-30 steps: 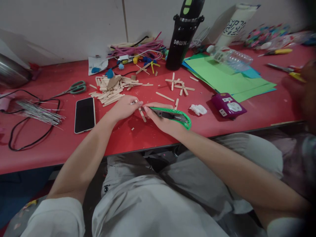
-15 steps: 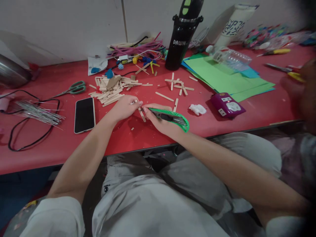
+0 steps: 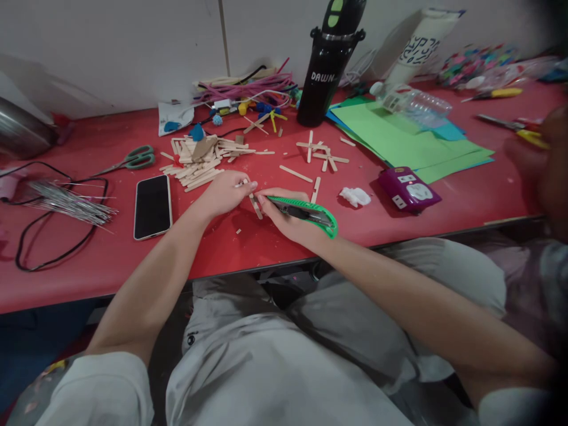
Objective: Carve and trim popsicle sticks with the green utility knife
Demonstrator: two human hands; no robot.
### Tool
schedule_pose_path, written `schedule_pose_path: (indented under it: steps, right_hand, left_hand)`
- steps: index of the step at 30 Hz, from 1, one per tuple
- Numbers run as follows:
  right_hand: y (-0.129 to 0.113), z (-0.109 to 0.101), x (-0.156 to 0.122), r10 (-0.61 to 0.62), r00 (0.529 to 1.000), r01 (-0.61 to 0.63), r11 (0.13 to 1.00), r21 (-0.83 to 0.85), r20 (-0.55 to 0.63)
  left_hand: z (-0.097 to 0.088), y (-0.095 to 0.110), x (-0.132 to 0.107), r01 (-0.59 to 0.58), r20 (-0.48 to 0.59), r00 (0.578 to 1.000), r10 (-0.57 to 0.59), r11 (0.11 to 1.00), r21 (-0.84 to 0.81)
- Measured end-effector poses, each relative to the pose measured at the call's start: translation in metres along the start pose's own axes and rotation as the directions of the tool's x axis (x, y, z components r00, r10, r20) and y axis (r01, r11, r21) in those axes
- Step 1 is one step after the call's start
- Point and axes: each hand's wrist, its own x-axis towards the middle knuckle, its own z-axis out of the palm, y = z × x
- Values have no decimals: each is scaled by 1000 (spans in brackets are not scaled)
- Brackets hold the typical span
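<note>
My left hand pinches the upper part of a wooden popsicle stick, whose lower end rests near the red table. Closed round a green box cutter, my right hand sits just to the right, its fingertips by the stick. The cutter's tip is at the stick, but the blade is too small to make out. Behind my left hand lies a heap of popsicle sticks. Beyond my right hand are crossed sticks, a loose stick and a notched stick.
A phone, green-handled scissors and thin wires lie on the left. A black bottle stands behind. On the right are coloured paper sheets, a purple socket block, white crumpled material and another person's hand.
The green box cutter has tilted slightly, its rear end shifting a little left. Both hands stay almost in place, and the stick is still held.
</note>
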Motion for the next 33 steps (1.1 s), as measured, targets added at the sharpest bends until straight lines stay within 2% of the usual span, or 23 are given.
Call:
schedule_pose_path:
  steps: [11, 19, 28, 33]
  right_hand:
    - [6, 3, -1, -36, 999, 37, 999, 39, -24]
    - [14, 5, -1, -105, 994, 107, 991, 75, -38]
    - [6, 2, -3, -59, 998, 59, 996, 61, -7]
    - [9, 0, 0, 68, 998, -66, 984, 166, -5]
  left_hand:
    - [0, -3, 1, 17, 3, 1000, -17, 1000, -15]
    - [0, 0, 0, 30, 1, 1000, -30, 999, -15]
    - [-3, -3, 1, -8, 1, 1000, 8, 1000, 8]
    - [-9, -3, -2, -19, -54, 998, 17, 999, -26]
